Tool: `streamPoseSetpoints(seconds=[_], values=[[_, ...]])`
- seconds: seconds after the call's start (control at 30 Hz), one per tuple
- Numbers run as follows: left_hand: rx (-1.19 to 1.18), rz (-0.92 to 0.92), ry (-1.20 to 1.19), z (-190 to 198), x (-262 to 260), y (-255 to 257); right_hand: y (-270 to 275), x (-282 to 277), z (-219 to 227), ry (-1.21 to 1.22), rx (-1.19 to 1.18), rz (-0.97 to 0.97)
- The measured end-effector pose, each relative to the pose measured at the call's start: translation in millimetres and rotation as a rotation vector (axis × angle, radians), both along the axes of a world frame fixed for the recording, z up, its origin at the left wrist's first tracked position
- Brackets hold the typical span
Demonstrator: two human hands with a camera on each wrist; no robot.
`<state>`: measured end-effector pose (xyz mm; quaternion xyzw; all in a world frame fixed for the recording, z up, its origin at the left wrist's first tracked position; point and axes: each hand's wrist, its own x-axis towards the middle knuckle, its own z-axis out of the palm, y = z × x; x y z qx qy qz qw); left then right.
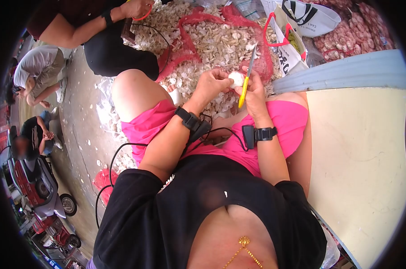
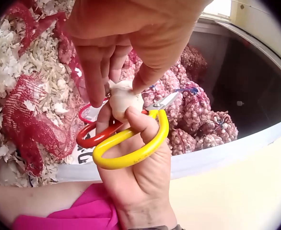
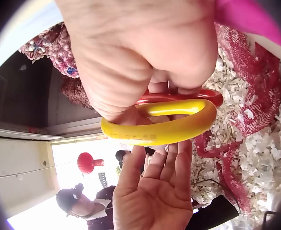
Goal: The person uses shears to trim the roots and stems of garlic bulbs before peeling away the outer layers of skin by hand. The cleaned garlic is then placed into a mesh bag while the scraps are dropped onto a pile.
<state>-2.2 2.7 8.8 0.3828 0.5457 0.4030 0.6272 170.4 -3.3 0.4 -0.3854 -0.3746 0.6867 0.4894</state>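
A white garlic bulb (image 1: 236,79) sits between my two hands, in front of my lap. My left hand (image 1: 213,85) pinches it from the left; in the left wrist view its thumb and fingertips are at the top of the bulb (image 2: 125,99). My right hand (image 1: 255,95) holds scissors with one yellow and one red handle (image 1: 244,92), their blades pointing away from me. Its thumb also presses the bulb's lower side in the left wrist view. In the right wrist view the yellow handle (image 3: 159,134) loops by the right thumb, and the bulb is mostly hidden.
Garlic skins and cloves (image 1: 221,49) spread ahead over red netting (image 1: 189,22). Net sacks of garlic bulbs (image 1: 351,36) and a white bag (image 1: 290,56) stand at the front right. A cream board (image 1: 360,148) lies at my right. Another person's arm (image 1: 91,31) reaches in opposite.
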Motion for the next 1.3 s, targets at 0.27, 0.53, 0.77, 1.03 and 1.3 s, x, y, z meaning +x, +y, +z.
streamPoseSetpoints(seconds=[0.27,0.53,0.77,1.03,1.3], values=[[-0.103,0.008,-0.127,1,-8,1,0,6,-3,0.067,-0.033,0.084],[-0.124,0.059,-0.240,2,-5,1,1,4,7,0.195,-0.130,0.063],[-0.118,-0.006,-0.168,9,-5,0,3,7,-3,0.051,-0.035,0.066],[-0.160,-0.024,-0.269,0,-14,1,2,6,8,0.175,-0.151,0.145],[-0.162,-0.071,-0.149,6,-14,0,-1,7,2,0.032,-0.031,0.160]])
